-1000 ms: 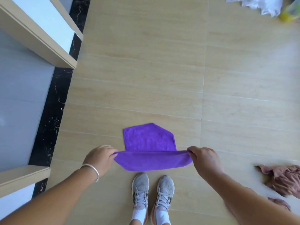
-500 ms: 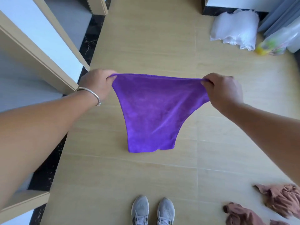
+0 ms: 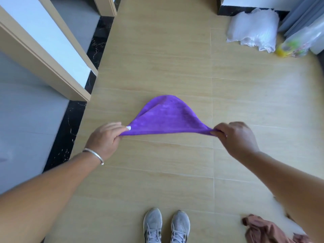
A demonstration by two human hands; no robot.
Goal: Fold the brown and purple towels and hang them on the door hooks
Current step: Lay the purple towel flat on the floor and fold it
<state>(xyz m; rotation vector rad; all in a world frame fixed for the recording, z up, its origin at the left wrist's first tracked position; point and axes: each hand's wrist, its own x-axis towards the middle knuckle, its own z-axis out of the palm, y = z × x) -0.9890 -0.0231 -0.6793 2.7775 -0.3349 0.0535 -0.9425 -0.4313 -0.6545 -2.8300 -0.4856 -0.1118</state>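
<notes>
Above the tan floor (image 3: 175,50), the left hand (image 3: 105,139) and right hand (image 3: 236,137) each pinch a corner of the purple towel (image 3: 166,118), fingers curled tight. Keeping the edge taut and corners level should give a square fold; the brown towel (image 3: 263,230) waits crumpled nearby.

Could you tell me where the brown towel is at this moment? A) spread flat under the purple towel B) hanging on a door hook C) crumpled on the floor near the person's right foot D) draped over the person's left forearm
C: the brown towel lies crumpled on the floor at lower right, beside the right shoe, while the left hand and right hand pinch only the purple towel.
</notes>
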